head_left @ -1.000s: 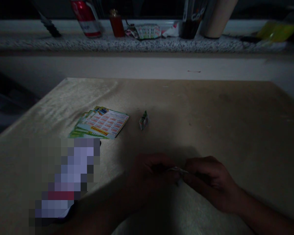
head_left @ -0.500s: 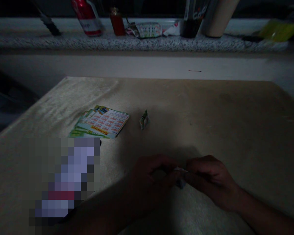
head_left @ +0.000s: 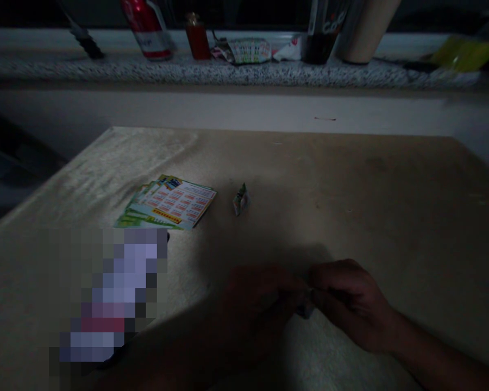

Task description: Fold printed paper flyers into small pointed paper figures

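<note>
Near the front of the dim table, my left hand (head_left: 261, 296) and my right hand (head_left: 350, 301) meet fingertip to fingertip. Both are closed in a pinch on a small folded paper piece (head_left: 305, 309), mostly covered by the fingers and dark. Farther back stands a small folded paper shape (head_left: 240, 200) with green and white print. To its left lies a fanned stack of printed paper cards (head_left: 175, 202), with red and yellow rows of print and green edges.
A blurred-out pale long object (head_left: 118, 293) lies at the table's front left. Along the speckled stone sill (head_left: 228, 74) behind the table stand a red can (head_left: 149, 30), an orange-red bottle (head_left: 198, 39), crumpled wrappers (head_left: 250, 50), a dark drink bottle (head_left: 324, 35) and a beige cylinder (head_left: 367, 32).
My left fingers have shifted slightly right and closed in nearer to my right fingertips. Less of the paper piece shows between them. The cards and the folded shape stay put.
</note>
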`<state>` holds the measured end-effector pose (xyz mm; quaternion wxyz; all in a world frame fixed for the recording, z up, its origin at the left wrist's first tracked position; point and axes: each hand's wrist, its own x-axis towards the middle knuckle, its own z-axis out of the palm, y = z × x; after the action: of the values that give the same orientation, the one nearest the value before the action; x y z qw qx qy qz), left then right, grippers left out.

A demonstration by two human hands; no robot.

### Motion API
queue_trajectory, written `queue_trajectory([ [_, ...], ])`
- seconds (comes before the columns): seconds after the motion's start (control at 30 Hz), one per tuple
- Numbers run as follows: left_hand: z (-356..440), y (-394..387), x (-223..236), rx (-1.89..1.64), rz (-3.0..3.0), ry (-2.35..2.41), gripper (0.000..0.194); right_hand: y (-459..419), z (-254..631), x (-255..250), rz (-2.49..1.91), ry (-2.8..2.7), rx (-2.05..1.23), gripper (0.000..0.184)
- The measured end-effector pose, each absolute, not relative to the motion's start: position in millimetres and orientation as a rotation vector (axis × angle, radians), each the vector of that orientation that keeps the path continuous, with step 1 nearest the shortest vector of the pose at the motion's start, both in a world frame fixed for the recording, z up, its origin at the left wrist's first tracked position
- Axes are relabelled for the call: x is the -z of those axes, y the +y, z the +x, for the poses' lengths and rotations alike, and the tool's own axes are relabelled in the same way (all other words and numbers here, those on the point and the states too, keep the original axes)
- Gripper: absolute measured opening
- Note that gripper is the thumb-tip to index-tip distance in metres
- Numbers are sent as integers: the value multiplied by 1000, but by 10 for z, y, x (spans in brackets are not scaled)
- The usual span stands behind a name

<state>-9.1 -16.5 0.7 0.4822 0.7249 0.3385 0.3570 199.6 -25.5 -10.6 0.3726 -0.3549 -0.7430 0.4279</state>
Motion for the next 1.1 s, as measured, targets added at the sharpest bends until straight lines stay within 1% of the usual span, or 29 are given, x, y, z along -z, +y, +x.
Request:
queue_trajectory([
  [0.17,-66,-175,19,-827,1761,795,19,-256,1983,116,-913,-1953,-973,35],
  [0.23,-64,-170,13,-811,1779,786,20,-259,1982,115,-928,-1962,-960,35],
  [0.43,-38,-183,-71,-706,1589,977,11,-265,1972,82,-957,-1949,-943,17],
  [0.63,-27,-189,-11,-685,1297,957,6,-279,1970,74,-929,-1974,-881,17],
  [0.7,-42,-173,-4,-669,1254,915,8,-284,1971,88,-936,-1981,-893,17],
  [0.83,-75,-124,-76,-570,1463,826,19,-296,1966,109,-951,-1995,-972,20],
  [0.93,-84,-112,-114,-587,1661,767,27,-299,1963,102,-982,-1964,-1024,23],
  [1.0,-80,-125,-99,-639,1698,785,26,-295,1964,93,-1001,-1922,-1053,23],
  [1.1,-69,-159,-43,-734,1626,875,21,-284,1965,91,-1016,-1865,-1130,20],
])
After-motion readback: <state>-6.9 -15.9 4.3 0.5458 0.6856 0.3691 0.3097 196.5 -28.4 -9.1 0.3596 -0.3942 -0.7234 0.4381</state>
